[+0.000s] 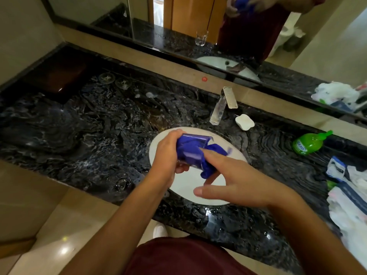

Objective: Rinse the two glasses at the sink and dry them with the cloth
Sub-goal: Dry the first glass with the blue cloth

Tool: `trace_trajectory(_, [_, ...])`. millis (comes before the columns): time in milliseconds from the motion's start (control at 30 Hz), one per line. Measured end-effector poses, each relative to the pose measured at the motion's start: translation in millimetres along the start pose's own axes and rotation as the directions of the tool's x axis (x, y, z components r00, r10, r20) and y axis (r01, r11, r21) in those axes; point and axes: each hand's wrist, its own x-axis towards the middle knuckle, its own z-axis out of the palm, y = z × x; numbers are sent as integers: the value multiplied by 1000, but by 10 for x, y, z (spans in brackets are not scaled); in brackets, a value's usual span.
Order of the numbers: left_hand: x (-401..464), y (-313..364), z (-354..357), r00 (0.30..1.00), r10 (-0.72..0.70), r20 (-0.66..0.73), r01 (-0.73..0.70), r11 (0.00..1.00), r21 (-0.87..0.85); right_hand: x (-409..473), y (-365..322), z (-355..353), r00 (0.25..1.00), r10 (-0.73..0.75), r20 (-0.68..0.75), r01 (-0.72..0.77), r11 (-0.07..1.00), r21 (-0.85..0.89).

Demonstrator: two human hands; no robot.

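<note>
Presently our left hand grips the glass over the sink; our right hand, fingers extended, pushes the blue cloth into it.

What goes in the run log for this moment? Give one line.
step: drying glass | left hand: grips glass over sink | right hand: pushes blue cloth into it | second glass: on counter

A dark marbled counter spans the room, a mirror along the far wall, glossy beige floor near left.
</note>
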Motion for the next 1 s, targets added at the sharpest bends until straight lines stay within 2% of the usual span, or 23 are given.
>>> trace_trajectory(67, [-12,3,21,1000,15,-6,-14,1000,16,66,4,21,999,-5,-32,9,993,119])
trace_trajectory(133, [-17,-10,20,999,53,2,-53,997,63,116,12,-1,998,29,-60,-2,915,404])
trace_trajectory(233, [-13,-39,-38,965,246,87,-256,958,131,160,65,32,994,110,-25,-48,613,789])
trace_trajectory(300, [37,0,-105,892,419,171,-441,890,121,179,89,125,995,96,-14,-22,367,930])
trace_trajectory(367, [89,61,-169,809,539,234,-570,817,88,208,69,229,995,103,8,-19,105,994])
trace_trajectory(433, [112,103,-182,751,606,264,-644,761,85,224,-25,294,987,157,41,-24,-107,994])
trace_trajectory(500, [114,85,-160,708,666,236,-695,716,63,199,-112,323,977,203,66,-20,-222,975])
trace_trajectory(567, [108,54,-118,704,695,146,-703,712,-2,144,-237,297,968,251,3,65,-262,963])
trace_trajectory(633, [95,26,-75,715,695,78,-695,718,-29,94,-358,293,945,310,-107,179,-214,960])
trace_trajectory(667, [79,7,-53,718,693,61,-693,720,-30,71,-402,306,935,310,-171,214,-111,971])
trace_trajectory(700, [68,-13,-35,720,693,49,-692,721,-31,61,-398,327,926,286,-247,237,71,969])
trace_trajectory(767, [52,-28,-16,734,678,37,-678,735,-29,55,-374,368,908,181,-378,256,474,843])
trace_trajectory(800, [47,-16,-17,749,662,41,-661,750,-27,60,-345,368,908,152,-391,235,587,775])
trace_trajectory(867, [45,41,-35,781,621,65,-621,783,-19,71,-298,316,930,106,-351,192,674,714])
trace_trajectory(1000, [-1,133,-63,838,518,173,-529,848,21,65,-208,205,970,47,-239,141,691,709])
